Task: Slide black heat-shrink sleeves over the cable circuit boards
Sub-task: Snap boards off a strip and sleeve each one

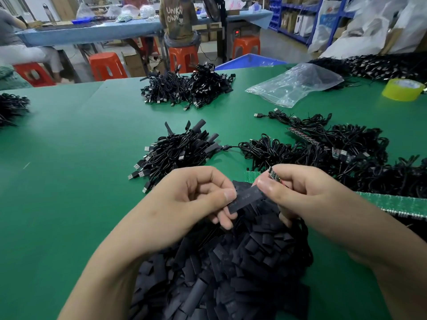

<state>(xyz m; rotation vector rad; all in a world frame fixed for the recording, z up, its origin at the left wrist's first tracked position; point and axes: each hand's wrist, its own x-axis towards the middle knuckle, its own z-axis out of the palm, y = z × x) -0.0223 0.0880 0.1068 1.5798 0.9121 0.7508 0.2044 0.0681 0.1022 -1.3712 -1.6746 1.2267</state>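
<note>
left hand (pixel 196 199) pinches one flat sleeve (pixel 246 199) at its left end, thumb on top, fingers under. right hand (pixel 300 192) pinches the board (pixel 274 175) between thumb and forefinger, thumb tip touching the sleeve's right end. all centre frame, just over the sleeve pile (pixel 231 269) at bottom centre. board sits just above the sleeve mouth, not in yet as far as i can tell.

to do it well: sleeve is pressed flat, so squeeze its edges with the left to pop the mouth open. line the board's long axis up with the sleeve, lead with a corner, push straight. don't force it, parts on the board may snag. stop once the board is fully covered.

sleeved bundle (pixel 178 151) is mid frame, bare cables (pixel 335 144) right of it on the table (pixel 69 146).
</note>
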